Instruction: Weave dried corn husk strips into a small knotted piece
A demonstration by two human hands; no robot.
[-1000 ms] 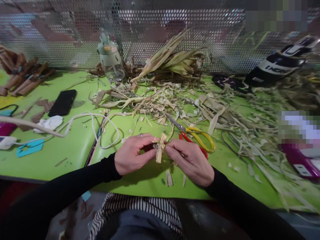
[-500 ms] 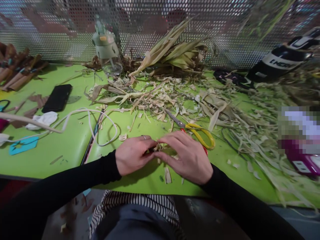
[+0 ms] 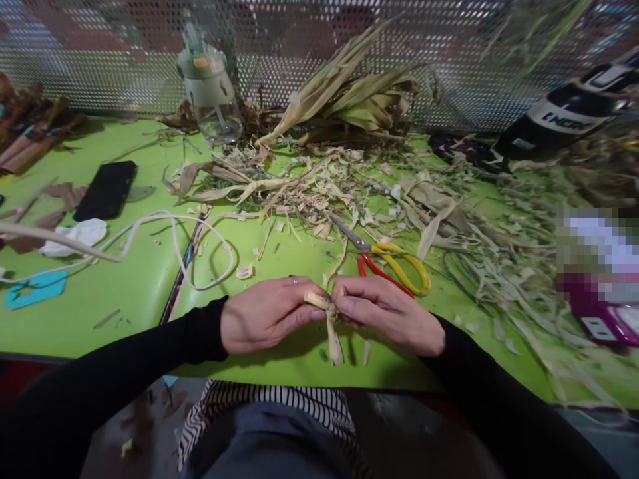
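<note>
Both hands meet above the near part of the green table, on a small pale twisted piece of dried corn husk (image 3: 316, 301). My left hand (image 3: 264, 316), with a ring on one finger, pinches it from the left. The fingers of my right hand (image 3: 387, 313) are curled against its right side, their tips partly hidden. A pale strip (image 3: 334, 340) shows just below the piece; I cannot tell whether it is attached or lies on the table. Beyond my right hand lie scissors (image 3: 358, 241) with yellow and red handles.
Husk scraps (image 3: 319, 193) spread across the table, with a larger husk bundle (image 3: 344, 100) against the perforated metal screen (image 3: 279, 40). A clear bottle (image 3: 214, 100), a black phone (image 3: 106, 191) and a white cable (image 3: 230, 256) are leftward. A black bottle (image 3: 554, 123) leans at right.
My right hand has curled in and moved slightly right, and the husk piece now shows between my hands. The camera view has shifted slightly.
</note>
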